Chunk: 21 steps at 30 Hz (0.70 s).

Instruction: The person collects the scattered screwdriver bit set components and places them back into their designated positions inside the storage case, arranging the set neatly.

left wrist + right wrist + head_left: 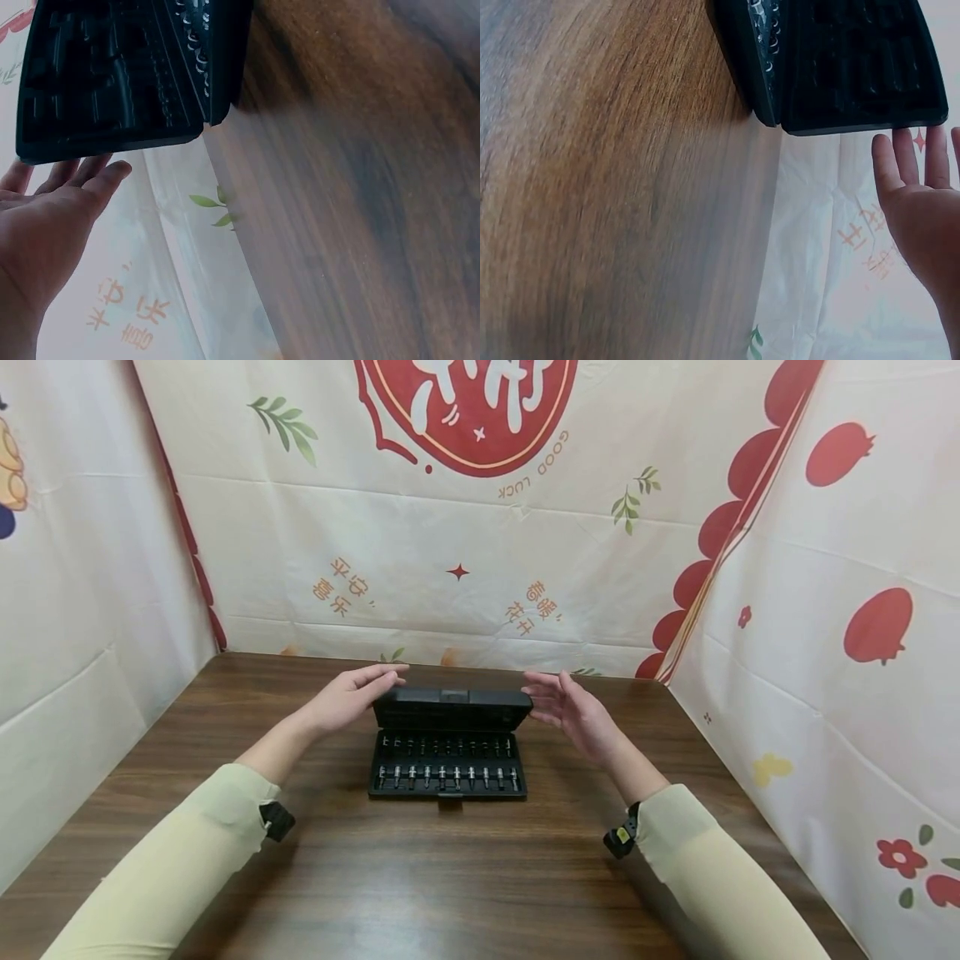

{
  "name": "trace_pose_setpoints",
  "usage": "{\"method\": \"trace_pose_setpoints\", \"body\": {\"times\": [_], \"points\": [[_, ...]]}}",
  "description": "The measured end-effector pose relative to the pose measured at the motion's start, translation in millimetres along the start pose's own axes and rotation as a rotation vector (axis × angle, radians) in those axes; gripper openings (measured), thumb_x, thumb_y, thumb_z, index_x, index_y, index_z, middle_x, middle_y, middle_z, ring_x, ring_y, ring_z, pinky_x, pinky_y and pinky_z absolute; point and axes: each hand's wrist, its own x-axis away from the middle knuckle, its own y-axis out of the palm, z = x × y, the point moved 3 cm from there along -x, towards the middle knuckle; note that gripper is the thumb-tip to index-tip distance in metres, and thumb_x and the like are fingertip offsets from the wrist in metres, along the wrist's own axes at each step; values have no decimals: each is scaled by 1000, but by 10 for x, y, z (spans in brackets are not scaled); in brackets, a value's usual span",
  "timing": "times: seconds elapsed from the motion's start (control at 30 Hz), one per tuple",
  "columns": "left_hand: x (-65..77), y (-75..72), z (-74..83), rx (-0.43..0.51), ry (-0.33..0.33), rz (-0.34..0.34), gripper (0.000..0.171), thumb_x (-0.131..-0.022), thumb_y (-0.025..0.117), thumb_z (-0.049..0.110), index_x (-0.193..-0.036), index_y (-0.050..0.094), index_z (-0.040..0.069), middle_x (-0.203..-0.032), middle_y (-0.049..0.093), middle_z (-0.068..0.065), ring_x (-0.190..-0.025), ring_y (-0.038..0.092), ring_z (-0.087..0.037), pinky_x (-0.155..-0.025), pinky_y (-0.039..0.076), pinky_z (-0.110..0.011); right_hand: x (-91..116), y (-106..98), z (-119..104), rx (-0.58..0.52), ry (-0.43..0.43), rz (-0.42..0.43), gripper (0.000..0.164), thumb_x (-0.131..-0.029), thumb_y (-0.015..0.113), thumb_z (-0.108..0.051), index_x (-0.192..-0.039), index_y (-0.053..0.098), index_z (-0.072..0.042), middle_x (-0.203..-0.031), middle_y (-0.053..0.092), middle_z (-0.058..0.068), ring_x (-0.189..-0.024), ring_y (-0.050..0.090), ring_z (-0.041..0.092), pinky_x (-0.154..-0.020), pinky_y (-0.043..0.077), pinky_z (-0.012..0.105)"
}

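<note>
A black plastic case (375, 764) lies with its lid raised on the table, holding two rows of small metal socket bits (442, 774). Its lid (453, 714) stands up at the back, its moulded inner side visible in both wrist views. My left hand (348, 697) is at the lid's upper left corner, fingers extended and reaching behind the edge. At the opposite corner, my right hand (577, 714) has its fingers nearly straight, fingertips right at the lid's edge. In the right wrist view, the fingers (889, 161) meet the lid's edge.
The brown wooden table (442, 877) spreads around the case. A printed white cloth (465, 527) hangs behind the table, with more cloth along the left and right sides. A dark latch tab (450, 802) sticks out from the case's front.
</note>
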Motion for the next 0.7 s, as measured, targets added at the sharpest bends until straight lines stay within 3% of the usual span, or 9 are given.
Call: {"method": "trace_pose_setpoints", "body": {"times": [0.2,0.4,0.57,0.7], "points": [[17,38,-28,-57,15,-11,52,-119,47,43,-166,50,23,-157,65,-12,-154,51,-36,-108,46,-53,-16,45,9,86,21,26,64,-119,39,-51,-165,48,-8,-147,61,3,-142,57,16,-116,50,33],[44,56,-47,-77,36,-32,51,-120,46,38,-169,45,23,-155,66,-13,-156,49,-38,-109,49,-57,-11,91,25,202,65,64,53,-116,53,-46,-159,58,-16,-152,61,6,-143,57,23,-124,44,51],[57,67,-47,-71,48,-43,53,-119,48,35,-171,42,24,-154,66,-13,-154,51,-36,-96,49,-50,-16,149,81,308,63,23,48,-115,55,-48,-155,64,-23,-164,57,3,-158,46,28,-129,35,60],[72,83,-60,-72,53,-62,53,-119,48,35,-170,43,22,-158,63,-14,-153,52,-37,-103,54,-52,-3,208,122,384,74,-12,46,-114,56,-50,-155,65,-29,-167,54,0,-159,45,31,-129,34,64]]}}
